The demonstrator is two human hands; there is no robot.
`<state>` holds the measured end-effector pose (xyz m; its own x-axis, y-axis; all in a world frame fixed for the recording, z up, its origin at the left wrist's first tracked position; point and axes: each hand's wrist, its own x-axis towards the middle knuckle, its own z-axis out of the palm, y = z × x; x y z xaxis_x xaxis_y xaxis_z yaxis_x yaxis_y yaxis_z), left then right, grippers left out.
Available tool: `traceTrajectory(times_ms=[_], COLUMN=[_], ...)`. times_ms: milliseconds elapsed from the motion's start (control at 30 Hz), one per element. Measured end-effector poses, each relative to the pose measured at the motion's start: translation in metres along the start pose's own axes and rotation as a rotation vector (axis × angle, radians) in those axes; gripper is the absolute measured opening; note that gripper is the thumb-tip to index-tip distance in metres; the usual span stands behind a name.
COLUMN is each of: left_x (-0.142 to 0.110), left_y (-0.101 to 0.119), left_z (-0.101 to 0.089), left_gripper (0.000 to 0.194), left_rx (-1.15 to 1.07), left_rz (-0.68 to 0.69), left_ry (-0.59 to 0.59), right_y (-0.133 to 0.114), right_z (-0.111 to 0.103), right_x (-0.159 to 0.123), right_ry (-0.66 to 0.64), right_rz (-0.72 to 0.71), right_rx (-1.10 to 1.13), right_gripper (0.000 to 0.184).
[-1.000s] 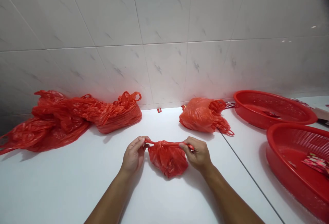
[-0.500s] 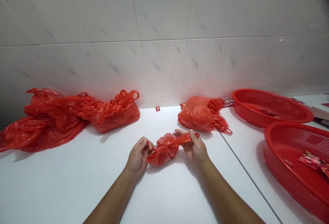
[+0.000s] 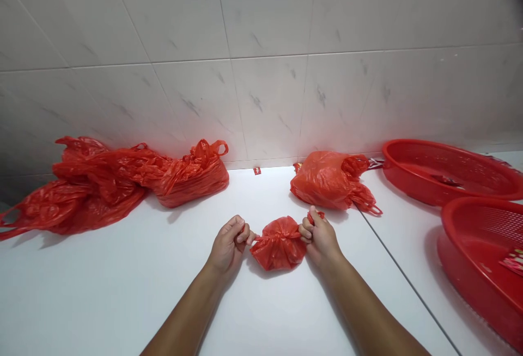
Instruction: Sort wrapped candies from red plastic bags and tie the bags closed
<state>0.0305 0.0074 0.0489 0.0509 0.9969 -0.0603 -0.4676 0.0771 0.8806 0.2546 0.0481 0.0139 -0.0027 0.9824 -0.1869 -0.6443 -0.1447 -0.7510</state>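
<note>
A small, full red plastic bag (image 3: 280, 250) rests on the white table (image 3: 171, 290), its neck gathered and crossed at the top. My left hand (image 3: 230, 244) is closed round one end of the bag's neck, on its left side. On the other side, my right hand (image 3: 321, 233) grips the opposite end, and a bit of red plastic pokes out above the fist. Both ends are stretched taut between my hands. What the bag holds is hidden.
Against the tiled wall lie a pile of red plastic bags (image 3: 98, 187), a filled red bag (image 3: 190, 182) and another filled bag (image 3: 322, 179). A tiny red packet (image 3: 257, 171) lies between them. Two red plastic baskets, one behind (image 3: 429, 187) and one nearer (image 3: 469, 258), stand at right.
My right hand has closed into a fist round its end of the bag, and my left hand has tightened too. The neck is now pulled tight. The view has shifted slightly.
</note>
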Motion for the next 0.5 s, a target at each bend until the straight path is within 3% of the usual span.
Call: traceTrajectory(times_ms=[200,367,400,500], left_x=[0.002,0.009,0.009,0.005], left_y=[-0.001,-0.001,-0.003,-0.012], left_z=[-0.02,-0.04,-0.041,-0.036], left_gripper=[0.042,0.033,0.038,0.081], left_rx=[0.11,0.137,0.192,0.479], left_rz=[0.055,0.136,0.171,0.227], left_ry=[-0.031,-0.079,-0.11,-0.231], right_y=[0.007,0.006,0.006,0.008], right_z=[-0.01,-0.013,-0.014,-0.014], right_x=[-0.009,-0.007,-0.005,-0.001], right_ry=[-0.179,-0.219,-0.235,-0.322], right_rz=[-0.411,-0.497,-0.505,-0.479], right_rx=[-0.604,-0.763,-0.777,-0.861], right_gripper=[0.047,0.041,0.038,0.036])
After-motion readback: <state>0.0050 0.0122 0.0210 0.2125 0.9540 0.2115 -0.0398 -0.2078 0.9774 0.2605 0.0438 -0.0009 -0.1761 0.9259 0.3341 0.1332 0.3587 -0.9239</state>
